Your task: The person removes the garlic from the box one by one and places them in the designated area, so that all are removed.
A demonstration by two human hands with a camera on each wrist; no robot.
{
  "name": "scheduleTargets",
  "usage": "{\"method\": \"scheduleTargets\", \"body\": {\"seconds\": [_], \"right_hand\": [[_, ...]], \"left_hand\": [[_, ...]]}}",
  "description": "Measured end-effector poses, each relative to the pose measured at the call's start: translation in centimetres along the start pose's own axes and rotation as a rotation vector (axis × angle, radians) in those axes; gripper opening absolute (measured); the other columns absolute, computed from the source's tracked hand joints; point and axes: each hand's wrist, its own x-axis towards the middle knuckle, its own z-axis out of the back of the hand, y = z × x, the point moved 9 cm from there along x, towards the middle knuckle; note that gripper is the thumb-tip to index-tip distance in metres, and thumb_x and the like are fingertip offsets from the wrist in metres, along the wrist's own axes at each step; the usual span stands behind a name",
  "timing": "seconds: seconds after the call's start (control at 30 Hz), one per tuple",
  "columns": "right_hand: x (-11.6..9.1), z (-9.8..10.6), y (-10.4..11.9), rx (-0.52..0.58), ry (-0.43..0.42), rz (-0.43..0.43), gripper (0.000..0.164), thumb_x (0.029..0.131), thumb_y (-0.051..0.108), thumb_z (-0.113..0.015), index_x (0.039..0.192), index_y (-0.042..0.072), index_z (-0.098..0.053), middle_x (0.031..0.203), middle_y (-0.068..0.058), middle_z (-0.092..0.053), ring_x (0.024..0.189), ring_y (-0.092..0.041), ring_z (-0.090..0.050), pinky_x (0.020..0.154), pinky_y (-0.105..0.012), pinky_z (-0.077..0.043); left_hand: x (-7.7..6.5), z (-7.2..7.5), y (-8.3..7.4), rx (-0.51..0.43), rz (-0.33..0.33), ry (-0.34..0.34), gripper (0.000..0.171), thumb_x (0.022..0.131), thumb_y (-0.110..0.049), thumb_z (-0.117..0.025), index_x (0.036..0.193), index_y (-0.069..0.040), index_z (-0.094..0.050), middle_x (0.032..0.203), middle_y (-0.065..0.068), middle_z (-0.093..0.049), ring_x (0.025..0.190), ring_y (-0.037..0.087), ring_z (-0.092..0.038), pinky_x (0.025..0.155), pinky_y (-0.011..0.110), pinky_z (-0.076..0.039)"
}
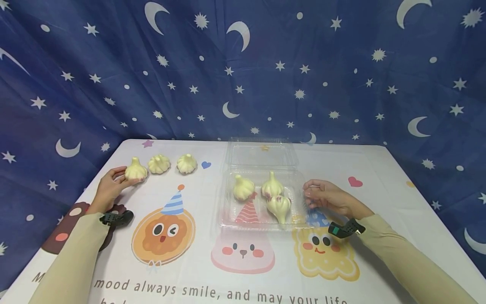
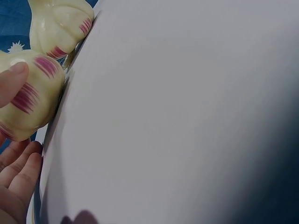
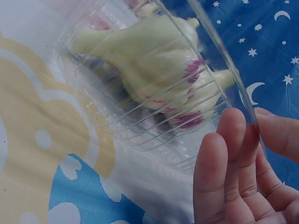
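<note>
Plastic ribbed box (image 1: 227,216), bulbous garlic (image 1: 135,171)

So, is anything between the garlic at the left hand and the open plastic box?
A straight slide would likely brush the neighbouring bulb, just right of the left hand's garlic; nothing visible stands along the nearer side to the box.

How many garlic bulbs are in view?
6: the left hand holds one garlic bulb; a second and third sit on the tablecloth to its right; three are in the clear clamshell container. None appears hidden.
</note>
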Motion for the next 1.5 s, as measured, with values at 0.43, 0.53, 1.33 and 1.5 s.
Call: {"method": "scheduleTargets", "body": {"seconds": [0.43,0.53,1.33,1.5], "right_hand": [[0.0,-0.1,0.1,0.014,0.0,0.003,0.01,0.094,0.003,-0.051,0.102,0.007,-0.048,0.075,0.006,-0.064,0.071,-0.006,-0.063,0.068,-0.02,-0.057],[0.0,-0.1,0.0,0.021,0.0,0.002,0.01,0.094,0.003,-0.051,0.102,0.007,-0.048,0.075,0.006,-0.064,0.071,-0.006,-0.063,0.068,-0.02,-0.057],[0.0,0.0,0.0,0.025,0.009,0.01,0.009,0.094,0.003,-0.05,0.102,0.007,-0.049,0.076,0.005,-0.064,0.071,-0.006,-0.063,0.068,-0.02,-0.056],[0.1,0.0,-0.1,0.033,0.012,0.006,0.008,0.094,0.003,-0.05,0.101,0.008,-0.049,0.076,0.005,-0.064,0.071,-0.006,-0.063,0.067,-0.02,-0.056]], "left_hand": [[-0.2,-0.2,-0.4,0.024,-0.026,0.061,0.085,0.086,-0.031,-0.068,0.147,0.001,-0.018,0.148,0.027,-0.027,0.133,0.031,-0.037,0.102,0.016,-0.042],[-0.2,-0.1,-0.5,0.009,-0.04,0.062,0.086,0.085,-0.031,-0.068,0.148,-0.001,-0.018,0.15,0.025,-0.026,0.135,0.028,-0.036,0.102,0.015,-0.041],[-1.5,2.8,-5.9,-0.474,-0.367,0.091,0.063,0.084,-0.006,-0.068,0.14,-0.01,-0.041,0.119,-0.015,-0.061,0.104,-0.008,-0.059,0.079,0.004,-0.049],[-4.4,0.8,-11.1,-0.494,-0.442,0.15,0.055,0.085,0.004,-0.063,0.136,-0.008,-0.045,0.117,-0.013,-0.061,0.106,-0.005,-0.059,0.082,0.005,-0.049]]}}
